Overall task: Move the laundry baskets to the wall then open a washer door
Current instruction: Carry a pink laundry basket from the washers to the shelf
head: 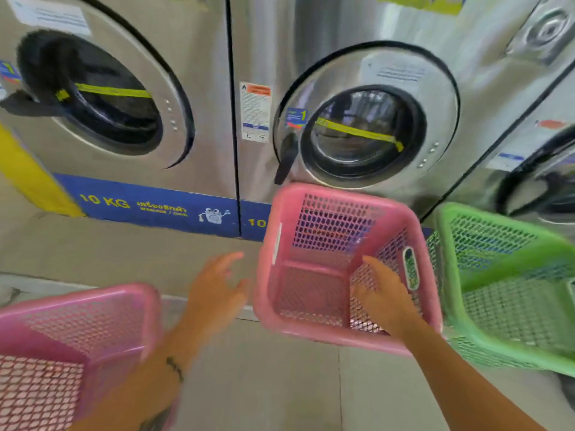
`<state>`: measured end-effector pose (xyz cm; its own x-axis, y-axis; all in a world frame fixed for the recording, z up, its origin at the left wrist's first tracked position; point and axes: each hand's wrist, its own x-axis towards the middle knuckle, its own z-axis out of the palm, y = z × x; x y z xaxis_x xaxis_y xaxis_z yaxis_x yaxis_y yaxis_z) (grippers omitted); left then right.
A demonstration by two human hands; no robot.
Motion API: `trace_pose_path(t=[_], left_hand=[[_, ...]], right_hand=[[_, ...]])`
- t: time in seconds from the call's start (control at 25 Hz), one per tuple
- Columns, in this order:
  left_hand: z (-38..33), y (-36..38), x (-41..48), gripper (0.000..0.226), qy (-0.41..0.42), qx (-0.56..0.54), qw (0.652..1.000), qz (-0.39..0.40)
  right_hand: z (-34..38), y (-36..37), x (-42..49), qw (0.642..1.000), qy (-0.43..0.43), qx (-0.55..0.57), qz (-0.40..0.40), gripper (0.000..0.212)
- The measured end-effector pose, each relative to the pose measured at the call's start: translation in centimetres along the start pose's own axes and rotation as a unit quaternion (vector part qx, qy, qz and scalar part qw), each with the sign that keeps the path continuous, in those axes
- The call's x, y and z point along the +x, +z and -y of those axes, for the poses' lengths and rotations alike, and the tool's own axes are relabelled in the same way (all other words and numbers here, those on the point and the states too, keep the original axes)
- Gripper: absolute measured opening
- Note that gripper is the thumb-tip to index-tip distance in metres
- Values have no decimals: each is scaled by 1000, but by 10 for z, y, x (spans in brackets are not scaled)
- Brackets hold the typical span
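Head view: open, empty hands, left (214, 293), right (384, 298), flank an empty pink mesh basket (311, 332).

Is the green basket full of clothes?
No, the green basket is empty; only its mesh walls and floor show.

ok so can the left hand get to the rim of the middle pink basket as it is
Probably yes. The left hand is open and empty, just beside the left rim of the middle pink basket, with only bare floor between them. The right hand reaches over the basket's right side and does not block that rim.
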<state>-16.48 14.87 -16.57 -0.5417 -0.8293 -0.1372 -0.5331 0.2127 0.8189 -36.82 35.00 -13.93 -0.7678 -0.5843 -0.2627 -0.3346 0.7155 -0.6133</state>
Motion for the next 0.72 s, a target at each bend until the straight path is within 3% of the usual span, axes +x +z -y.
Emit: trace_pose_path(t=[0.2, 0.32, 0.52, 0.72], left_hand=[[-35, 91, 51, 54, 41, 84, 996, -10], [-27, 122, 78, 59, 33, 145, 989, -27], [-10, 130, 85, 69, 11, 165, 984, -62], [3, 107, 59, 68, 40, 196, 978, -65]], right_hand=[[-86, -42, 66, 996, -33, -74, -28, 65], [-117, -56, 97, 992, -8, -119, -28, 69], [-135, -52, 116, 998, 1, -57, -37, 69], [-126, -52, 99, 996, 75, -16, -50, 79]])
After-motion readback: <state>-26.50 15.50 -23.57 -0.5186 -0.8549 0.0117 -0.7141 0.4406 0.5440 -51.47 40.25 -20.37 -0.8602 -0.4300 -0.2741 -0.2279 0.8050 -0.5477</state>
